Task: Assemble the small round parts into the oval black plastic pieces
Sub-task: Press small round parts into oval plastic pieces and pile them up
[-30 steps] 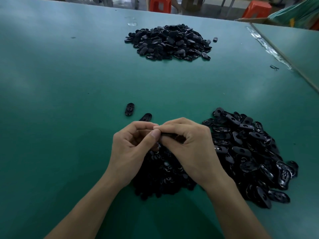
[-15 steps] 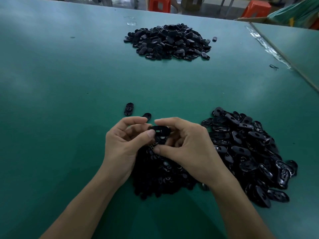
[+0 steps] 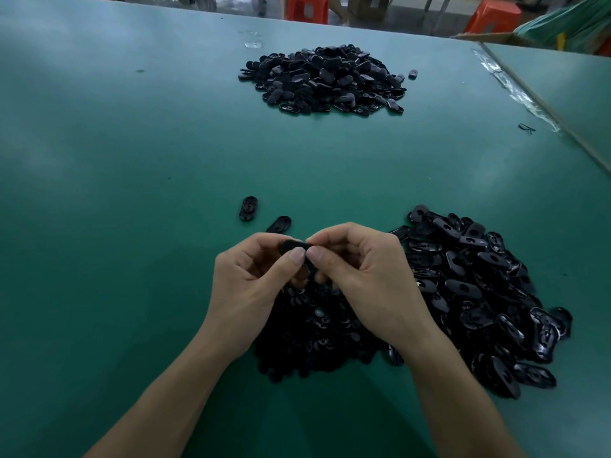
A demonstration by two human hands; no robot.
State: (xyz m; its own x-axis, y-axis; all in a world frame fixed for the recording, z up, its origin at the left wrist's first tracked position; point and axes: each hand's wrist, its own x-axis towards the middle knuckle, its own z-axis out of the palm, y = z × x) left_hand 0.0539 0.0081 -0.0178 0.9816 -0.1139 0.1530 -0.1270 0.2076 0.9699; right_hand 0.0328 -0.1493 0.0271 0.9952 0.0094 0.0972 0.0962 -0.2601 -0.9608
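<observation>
Both hands raised just above the table, thumbs meeting. Left hand pinches one end of a black oval between thumb and forefinger. Right hand pinches the other end the same way. Other fingers of both curled under. Oval mostly hidden by the thumbs, only its top edge shows. Cannot tell whether a round part sits in it.

Directly beneath the hands, a dark heap of round parts on the table. Touching that heap on the right, a wider near pile of glossy ovals, many with a hole showing.

A loose oval lies beyond the left hand. A second loose oval lies closer to the knuckles, apart from the first.

Far pile of ovals well away toward the table's far side, a stray just beside its right edge. Red stools past the far edge
</observation>
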